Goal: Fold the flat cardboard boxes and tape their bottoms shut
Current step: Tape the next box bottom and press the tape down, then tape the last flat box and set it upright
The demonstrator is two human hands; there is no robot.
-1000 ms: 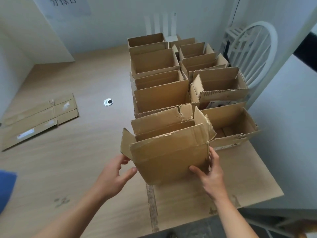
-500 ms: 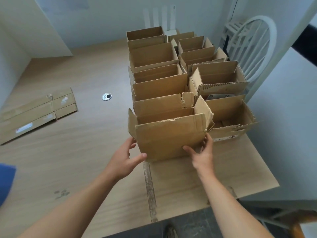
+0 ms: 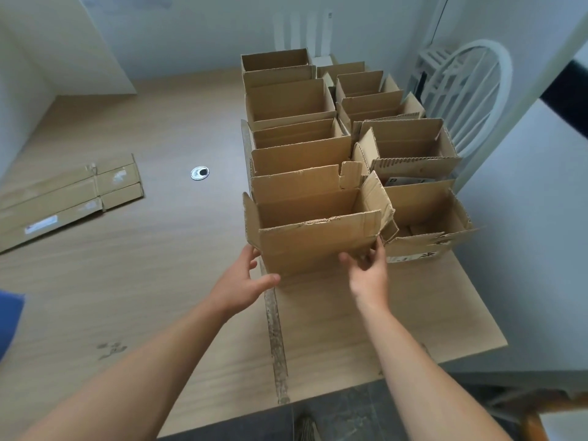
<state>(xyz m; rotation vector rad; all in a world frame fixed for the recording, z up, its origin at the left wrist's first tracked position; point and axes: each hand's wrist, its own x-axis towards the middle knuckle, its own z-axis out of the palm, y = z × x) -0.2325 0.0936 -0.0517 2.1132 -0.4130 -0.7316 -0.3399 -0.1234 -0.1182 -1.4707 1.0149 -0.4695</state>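
The nearest folded cardboard box (image 3: 318,246) stands upright with its top flaps open, on a flat cardboard sheet (image 3: 397,313), pressed against the row of boxes behind it. My left hand (image 3: 241,284) touches its lower left corner, fingers on the side wall and thumb stretched along the front. My right hand (image 3: 369,268) touches the lower right corner, thumb on the front face and fingers on the side. A stack of flat unfolded boxes (image 3: 70,198) lies on the table at the left.
Several folded open boxes (image 3: 292,103) stand in two rows running to the back wall. A wooden table (image 3: 143,281) carries everything, with a round metal grommet (image 3: 199,173) left of the rows. A white chair (image 3: 467,90) stands at the right. A blue object (image 3: 9,323) shows at the left edge.
Both hands carried the nearest box away from me and lowered it onto the sheet against the row. The head camera moved forward with them.
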